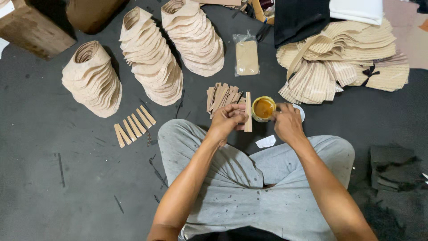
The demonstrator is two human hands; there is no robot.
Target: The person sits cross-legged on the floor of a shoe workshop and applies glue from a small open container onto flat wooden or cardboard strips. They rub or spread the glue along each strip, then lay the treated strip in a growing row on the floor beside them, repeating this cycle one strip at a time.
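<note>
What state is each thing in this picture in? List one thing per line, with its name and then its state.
Glue pot: open, holding amber glue.
Tan strip: upright, held by the left hand.
Right hand: at the pot's rim.
Strip pile: loose heap.
Five strips: laid out side by side.
Three visor stacks: nested, lying over.
Woven brims: piled flat.
Plastic bag: lying flat on the floor.

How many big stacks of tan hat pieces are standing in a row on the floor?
3. One stack is at the left, one in the middle, and one at the right near the top edge. The flat woven pile at the far right is a different kind.
</note>
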